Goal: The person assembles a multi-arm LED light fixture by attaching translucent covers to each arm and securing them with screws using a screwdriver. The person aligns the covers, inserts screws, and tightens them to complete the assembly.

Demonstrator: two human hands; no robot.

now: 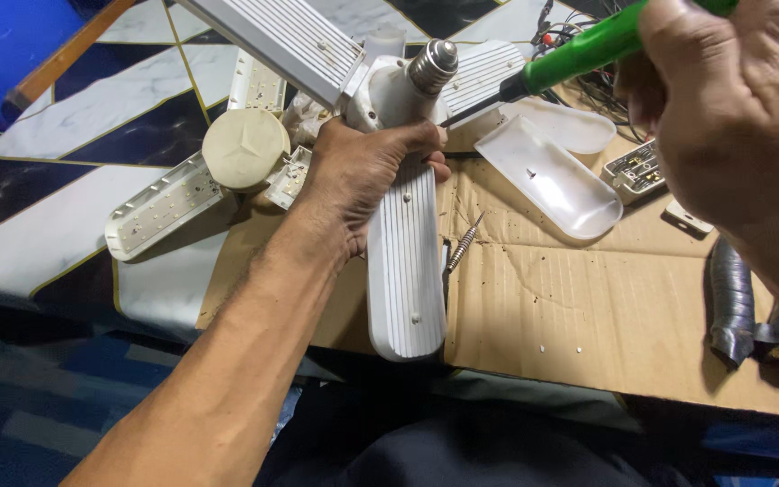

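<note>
Around lamp [403,180], left hand [353,180] clenched.

The left arm comes up from the bottom and goes toward the middle. It is bare and nearly straight. The left hand [358,176] is closed in a grip, with the thumb lying across the top and the fingers curled under. The right hand [732,117] is up high at the right, close to the camera. Its fingers are curled tight in a fist-like grip, back of the hand showing.

White folding-panel lamp [405,261], green screwdriver [588,52]
</note>
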